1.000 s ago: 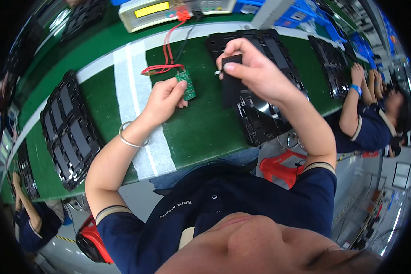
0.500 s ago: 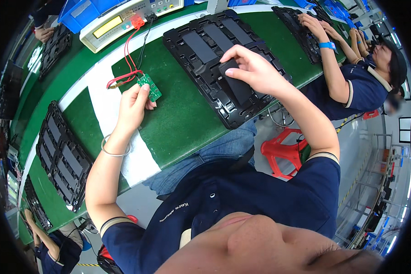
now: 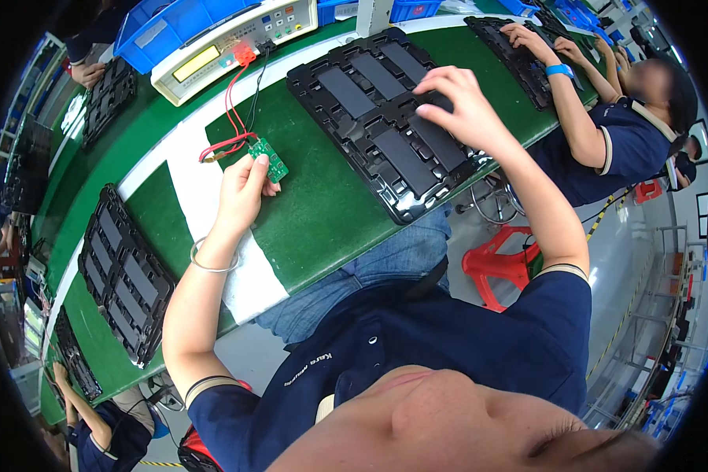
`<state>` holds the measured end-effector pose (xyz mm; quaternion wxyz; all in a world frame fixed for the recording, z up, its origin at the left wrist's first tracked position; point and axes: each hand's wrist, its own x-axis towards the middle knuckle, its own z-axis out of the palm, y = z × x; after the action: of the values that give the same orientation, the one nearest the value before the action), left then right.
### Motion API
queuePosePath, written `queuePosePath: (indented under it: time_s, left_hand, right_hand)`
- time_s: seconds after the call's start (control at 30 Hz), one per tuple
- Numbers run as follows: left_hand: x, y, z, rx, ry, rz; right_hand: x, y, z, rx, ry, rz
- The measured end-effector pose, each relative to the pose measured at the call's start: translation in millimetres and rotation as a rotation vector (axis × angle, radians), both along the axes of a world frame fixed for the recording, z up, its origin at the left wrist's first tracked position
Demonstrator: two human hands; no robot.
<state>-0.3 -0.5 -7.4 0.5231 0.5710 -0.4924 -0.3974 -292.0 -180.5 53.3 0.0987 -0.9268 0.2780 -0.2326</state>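
Observation:
My left hand (image 3: pixel 244 189) pinches a small green circuit board (image 3: pixel 272 161) between thumb and fingers. Red wires (image 3: pixel 232 145) and a thin black wire run from the board to a bench meter. My right hand (image 3: pixel 468 114) hovers over the right side of a black molded tray (image 3: pixel 401 211), thumb and fingers apart, with nothing visible between them. Flat dark rectangular blocks lie in the tray's slots, among them a near block (image 3: pixel 405 161) and one beside it (image 3: pixel 442 145), just below my right hand.
The bench meter (image 3: pixel 228 55) with a yellow display stands at the back, beside blue bins (image 3: pixel 157 35). Another loaded tray (image 3: pixel 126 275) lies to the left. White paper (image 3: pixel 248 275) covers part of the green mat (image 3: pixel 315 228). At right, a co-worker's hand (image 3: pixel 531 43) reaches over another tray.
My right hand has let go of the near block, now lying flat in its slot, and has moved up and right, fingers spreading. My left hand still holds the circuit board.

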Motion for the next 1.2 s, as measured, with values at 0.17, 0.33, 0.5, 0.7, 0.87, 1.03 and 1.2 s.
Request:
queuePosePath:
  time_s: [0.17,0.33,0.5,0.7,0.87,1.03,1.2]
  left_hand:
    - [0,-1,-3,-0.011,-0.014,-0.01]
    - [-1,-1,-1,-0.016,-0.003,-0.007]
    - [-2,-1,0,-0.019,-0.002,-0.009]
    - [-3,-1,-1,-0.012,0.0,-0.001]
    - [1,-1,-7,-0.006,-0.014,0.02]
    - [0,-1,-4,-0.02,-0.029,0.013]
    - [-1,2,4,-0.01,-0.048,0.029]
  right_hand:
    - [4,26,5,0.036,-0.091,0.227]
    - [10,67,0,-0.084,0.13,0.399]
    - [3,50,-3,0.169,-0.038,0.326]
    - [-33,-21,10,-0.023,-0.157,-0.21]
    - [-50,-35,-22,-0.035,0.247,-0.344]
    - [-52,-41,-12,0.252,0.22,-0.395]
    - [-47,-37,-12,0.018,0.196,-0.381]
